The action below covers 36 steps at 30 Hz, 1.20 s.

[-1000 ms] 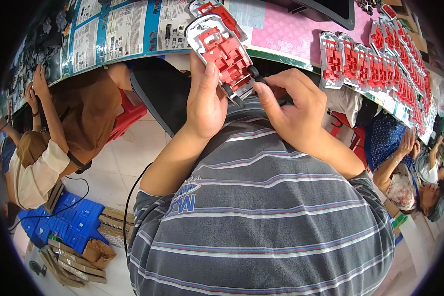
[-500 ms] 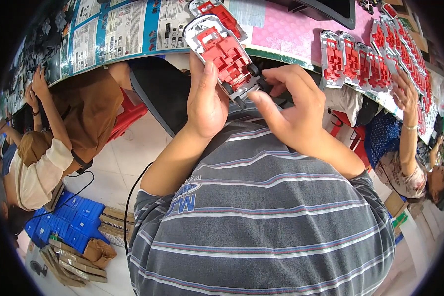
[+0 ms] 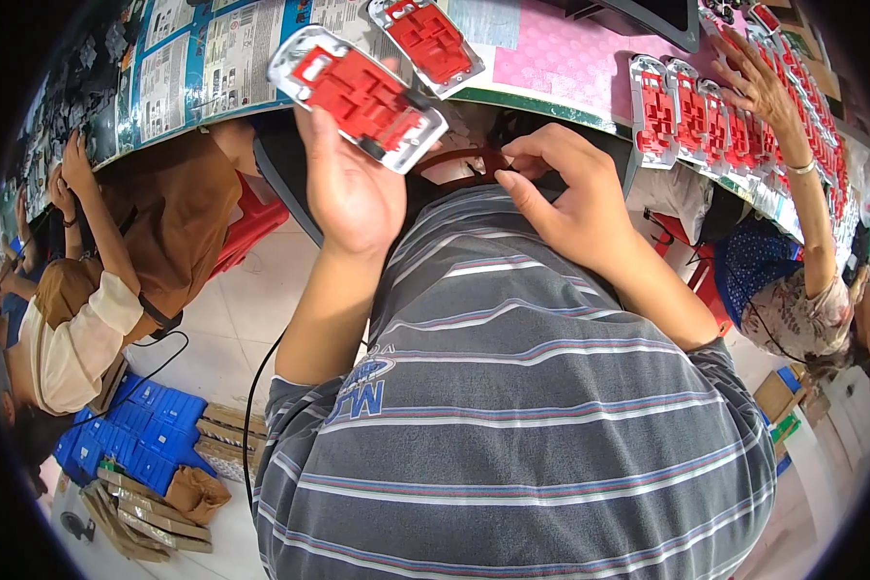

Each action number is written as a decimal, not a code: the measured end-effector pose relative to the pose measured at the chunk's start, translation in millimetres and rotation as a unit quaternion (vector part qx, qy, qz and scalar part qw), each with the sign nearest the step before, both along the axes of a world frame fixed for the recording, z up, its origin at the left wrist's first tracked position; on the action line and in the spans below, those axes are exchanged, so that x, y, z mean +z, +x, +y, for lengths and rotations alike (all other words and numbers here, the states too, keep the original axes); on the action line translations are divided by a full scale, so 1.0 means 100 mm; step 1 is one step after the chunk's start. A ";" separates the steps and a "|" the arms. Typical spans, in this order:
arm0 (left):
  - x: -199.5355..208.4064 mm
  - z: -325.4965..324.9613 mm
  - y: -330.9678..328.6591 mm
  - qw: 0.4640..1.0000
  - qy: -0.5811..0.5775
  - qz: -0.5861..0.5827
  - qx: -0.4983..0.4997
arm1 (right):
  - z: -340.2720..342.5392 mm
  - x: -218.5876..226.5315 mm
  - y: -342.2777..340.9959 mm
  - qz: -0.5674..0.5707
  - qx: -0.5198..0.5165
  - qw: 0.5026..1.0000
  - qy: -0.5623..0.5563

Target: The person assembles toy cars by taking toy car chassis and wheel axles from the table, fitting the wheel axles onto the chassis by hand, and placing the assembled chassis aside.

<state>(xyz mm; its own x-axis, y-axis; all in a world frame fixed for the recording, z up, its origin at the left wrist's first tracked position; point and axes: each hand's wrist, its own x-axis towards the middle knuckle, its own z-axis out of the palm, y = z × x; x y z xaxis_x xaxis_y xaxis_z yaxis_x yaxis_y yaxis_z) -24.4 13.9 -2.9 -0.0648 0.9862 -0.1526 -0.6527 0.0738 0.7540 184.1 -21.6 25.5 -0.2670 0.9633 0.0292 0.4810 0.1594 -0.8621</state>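
Note:
My left hand [image 3: 356, 198] holds a toy car chassis [image 3: 358, 97] with a red interior and a pale grey rim, tilted over the table's near edge. Two black wheels show near the end closest to me. My right hand [image 3: 578, 198] is apart from it, thumb and forefinger tips close together. Whatever may be between those tips is too dark to make out. Just beyond the held chassis, a second red-and-grey toy car chassis [image 3: 427, 43] lies at the table edge.
Rows of similar chassis [image 3: 654, 111] line the right of the table, where a co-worker's hand [image 3: 768, 92] reaches over them. Printed sheets [image 3: 246, 53] cover the left, a pink mat [image 3: 570, 72] the middle. A dark monitor-like object [image 3: 638, 19] stands behind. Another person's hands [image 3: 75, 164] work at left.
My left hand has carried the chassis left and turned it, away from my right hand. The second chassis shows more fully now. At right, the co-worker's hand has moved farther over the table.

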 end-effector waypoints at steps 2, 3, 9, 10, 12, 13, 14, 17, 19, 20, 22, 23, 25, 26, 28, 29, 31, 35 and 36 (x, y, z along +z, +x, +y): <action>-0.09 0.07 -0.18 0.998 0.053 -0.013 -0.029 | -0.01 -0.12 0.04 -0.002 0.012 0.999 -0.038; -0.11 0.09 -0.23 0.998 0.058 -0.013 -0.028 | -0.02 -0.22 0.05 -0.005 0.027 0.998 -0.056; -0.11 0.18 -0.43 0.998 0.051 0.001 0.045 | -0.01 -0.86 0.14 -0.085 0.043 0.990 -0.101; -0.10 0.17 -0.49 0.998 0.051 0.004 0.035 | -0.02 -0.93 0.14 -0.085 0.046 0.990 -0.099; -0.12 0.14 -0.57 0.997 0.062 -0.006 0.047 | -0.03 -1.03 0.13 -0.094 0.052 0.985 -0.131; -0.12 0.11 -0.60 0.997 0.059 0.002 0.052 | -0.03 -1.06 0.12 -0.094 0.056 0.985 -0.130; -0.12 0.07 -0.61 0.997 0.060 0.004 0.056 | -0.03 -1.09 0.11 -0.089 0.057 0.984 -0.144; -0.16 -0.03 -0.65 0.996 0.037 0.040 0.069 | -0.02 -1.21 0.11 -0.087 0.058 0.981 -0.164; -0.18 -0.09 -0.67 0.997 0.027 0.033 0.069 | 0.01 -1.37 0.07 -0.089 0.059 0.980 -0.170; -0.21 -0.11 -0.70 0.996 0.027 0.042 0.075 | 0.03 -1.47 0.02 -0.090 0.072 0.978 -0.176; -0.25 -0.14 -0.75 0.995 0.018 0.048 0.091 | 0.11 -1.62 -0.11 -0.127 0.111 0.966 -0.197; -0.27 -0.15 -0.77 0.994 0.009 0.051 0.101 | 0.12 -1.76 -0.19 -0.131 0.142 0.967 -0.164; -0.33 -0.15 -0.79 0.992 0.004 0.045 0.121 | 0.14 -2.13 -0.33 -0.145 0.226 0.954 -0.137; -0.41 -0.15 -0.84 0.993 0.028 -0.001 0.117 | 0.11 -2.38 -0.37 -0.184 0.279 0.932 -0.140; -0.56 -0.05 -0.88 0.990 0.062 -0.063 0.111 | 0.16 -2.94 -0.42 -0.265 0.411 0.831 -0.265; -0.63 -0.08 -0.94 0.989 0.055 -0.065 0.125 | 0.16 -2.99 -0.52 -0.309 0.426 0.807 -0.269; -0.75 -0.12 -1.09 0.986 0.062 -0.073 0.139 | 0.14 -2.97 -0.63 -0.348 0.454 0.772 -0.276; -0.89 -0.08 -1.29 0.984 -0.038 -0.011 0.171 | 0.07 -3.01 -0.54 -0.352 0.447 0.780 -0.260; -0.93 -0.08 -1.40 0.982 -0.069 0.002 0.175 | 0.02 -2.99 -0.56 -0.346 0.444 0.782 -0.269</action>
